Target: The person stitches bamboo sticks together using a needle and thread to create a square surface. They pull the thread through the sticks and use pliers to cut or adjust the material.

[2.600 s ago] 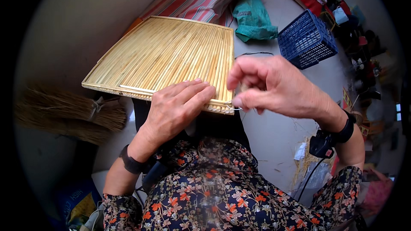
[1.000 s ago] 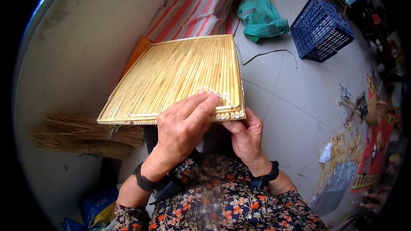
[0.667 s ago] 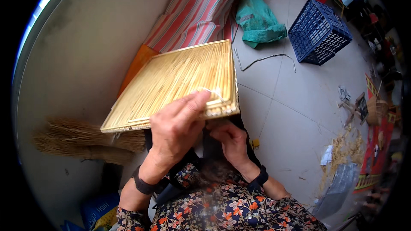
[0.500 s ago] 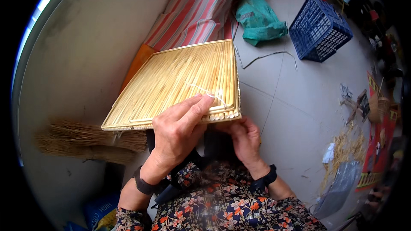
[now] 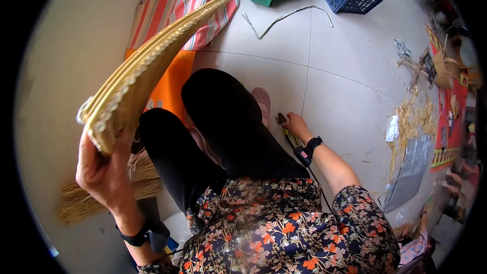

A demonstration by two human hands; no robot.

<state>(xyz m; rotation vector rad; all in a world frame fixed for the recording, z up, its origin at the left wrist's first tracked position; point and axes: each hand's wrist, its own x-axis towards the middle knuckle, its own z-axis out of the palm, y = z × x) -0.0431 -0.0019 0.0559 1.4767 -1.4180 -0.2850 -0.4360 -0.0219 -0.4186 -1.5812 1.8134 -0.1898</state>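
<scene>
At left, the left hand (image 5: 107, 170) pinches the lower corner of a reed mat (image 5: 133, 91), tilted across the upper left; right of centre, the right hand (image 5: 299, 126) meets pliers (image 5: 290, 136), its closure unclear. Likely best: mat held steady, pliers taken by the handles.
</scene>
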